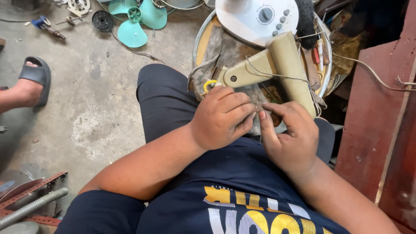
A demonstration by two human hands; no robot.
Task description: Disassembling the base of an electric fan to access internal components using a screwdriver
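My left hand (223, 116) and my right hand (288, 134) meet over my lap, fingertips pinched together on a thin wire (262, 113) between them. Just beyond the fingers lies a beige fan neck piece (277, 65) with thin wires (277, 76) running off it. A yellow wire loop (208, 84) sticks out beside my left hand. The white fan base (255, 19) with a dial and buttons sits past the beige piece, on a round tray (197, 43) lined with grey cloth.
A teal fan blade (138, 21) and small parts lie on the concrete floor at the top left. Another person's sandalled foot (26, 84) is at the left edge. A red-brown metal panel (377, 130) stands at the right. A corrugated hose (32, 207) lies bottom left.
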